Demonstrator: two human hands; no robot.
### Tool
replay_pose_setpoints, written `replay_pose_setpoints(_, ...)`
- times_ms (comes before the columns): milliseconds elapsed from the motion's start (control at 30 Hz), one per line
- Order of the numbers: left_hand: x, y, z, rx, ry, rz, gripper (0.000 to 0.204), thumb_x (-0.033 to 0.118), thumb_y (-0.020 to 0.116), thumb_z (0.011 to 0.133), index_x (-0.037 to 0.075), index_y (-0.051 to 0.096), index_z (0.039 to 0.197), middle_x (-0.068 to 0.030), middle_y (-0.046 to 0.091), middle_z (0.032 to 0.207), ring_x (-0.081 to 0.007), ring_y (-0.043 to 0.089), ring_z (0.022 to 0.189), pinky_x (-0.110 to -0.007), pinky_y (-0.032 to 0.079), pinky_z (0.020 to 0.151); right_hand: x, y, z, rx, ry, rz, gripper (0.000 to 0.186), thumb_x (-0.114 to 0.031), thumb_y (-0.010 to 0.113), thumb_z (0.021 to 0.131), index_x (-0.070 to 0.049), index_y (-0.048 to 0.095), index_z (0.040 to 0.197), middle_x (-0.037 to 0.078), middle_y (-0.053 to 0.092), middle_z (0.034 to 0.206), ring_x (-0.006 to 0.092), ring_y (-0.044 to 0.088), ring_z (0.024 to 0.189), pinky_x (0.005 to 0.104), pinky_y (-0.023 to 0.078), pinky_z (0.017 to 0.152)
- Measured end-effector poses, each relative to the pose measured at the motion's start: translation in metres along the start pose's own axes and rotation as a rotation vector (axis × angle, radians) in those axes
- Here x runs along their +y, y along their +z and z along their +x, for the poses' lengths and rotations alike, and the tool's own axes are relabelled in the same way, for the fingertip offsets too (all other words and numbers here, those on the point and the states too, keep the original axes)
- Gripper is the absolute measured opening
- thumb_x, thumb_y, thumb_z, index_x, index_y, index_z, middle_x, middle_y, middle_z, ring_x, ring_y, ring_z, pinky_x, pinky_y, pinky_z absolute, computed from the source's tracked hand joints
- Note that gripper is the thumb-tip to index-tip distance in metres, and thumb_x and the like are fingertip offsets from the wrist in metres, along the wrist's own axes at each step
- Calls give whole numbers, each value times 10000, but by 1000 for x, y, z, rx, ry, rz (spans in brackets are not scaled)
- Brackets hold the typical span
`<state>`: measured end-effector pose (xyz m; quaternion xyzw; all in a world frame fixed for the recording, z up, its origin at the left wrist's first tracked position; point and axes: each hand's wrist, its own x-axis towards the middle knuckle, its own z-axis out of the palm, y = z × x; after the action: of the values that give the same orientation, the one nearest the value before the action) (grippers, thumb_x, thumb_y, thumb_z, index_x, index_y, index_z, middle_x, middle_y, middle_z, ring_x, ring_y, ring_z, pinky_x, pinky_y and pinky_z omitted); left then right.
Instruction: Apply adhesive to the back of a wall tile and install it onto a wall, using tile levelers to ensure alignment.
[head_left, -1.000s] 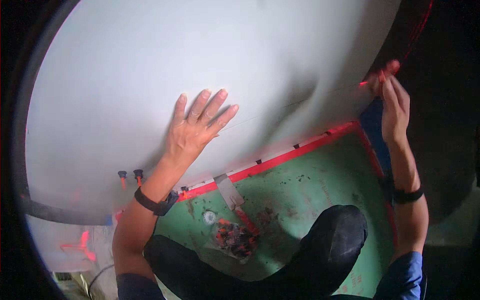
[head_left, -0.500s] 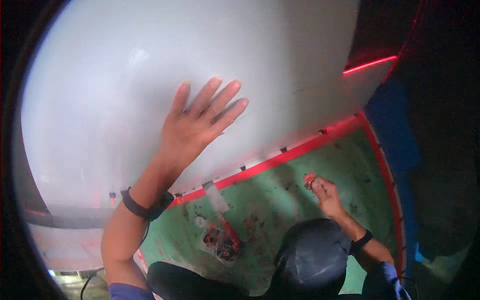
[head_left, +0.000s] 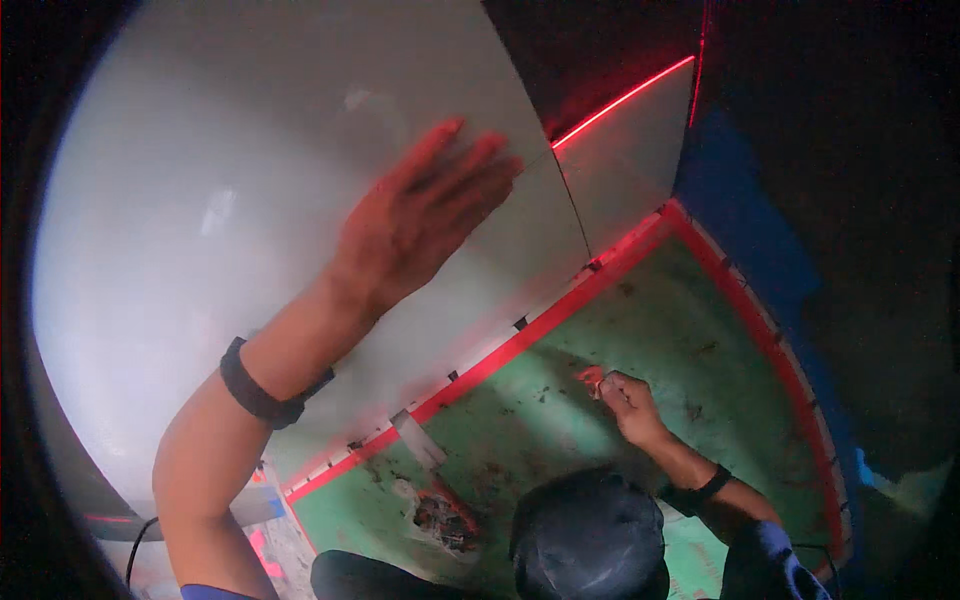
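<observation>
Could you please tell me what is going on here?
A person is working with both bare hands. The left hand is at a large pale panel, fingers stretched out; whether it presses on the surface is hard to tell. The right hand pinches a small red piece over a green mat. A bag of small pieces lies on the mat.

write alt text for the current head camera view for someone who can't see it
A person's right hand pinches a small red piece above a green surface with a red border, while the left hand, fingers extended, is over a large pale panel. A bag of small pieces lies on the green.
</observation>
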<state>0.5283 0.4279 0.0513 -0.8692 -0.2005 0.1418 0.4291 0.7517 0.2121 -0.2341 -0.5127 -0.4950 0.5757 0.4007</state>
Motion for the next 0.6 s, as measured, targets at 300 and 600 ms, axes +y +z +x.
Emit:
replay_pose_setpoints(300, -11, -5, 43, -83, 142, 70, 565, 314, 515, 936, 223, 430, 1486, 68, 349, 1576, -148, 283, 1469, -426, 169, 1260, 26, 12, -13, 2, -69, 65, 254, -234, 549, 1006, -19, 627, 894, 104, 609, 770, 178, 564, 723, 327, 466, 682)
replay_pose_setpoints(600, -18, -21, 6, -172, 210, 563, 571, 319, 475, 968, 200, 377, 1518, 67, 311, 1597, -143, 222, 1490, -358, 144, 1255, 19, -1, -20, -46, 28, 22, 281, -226, 527, 1025, 3, 631, 900, 62, 634, 817, 134, 565, 807, 317, 472, 783)
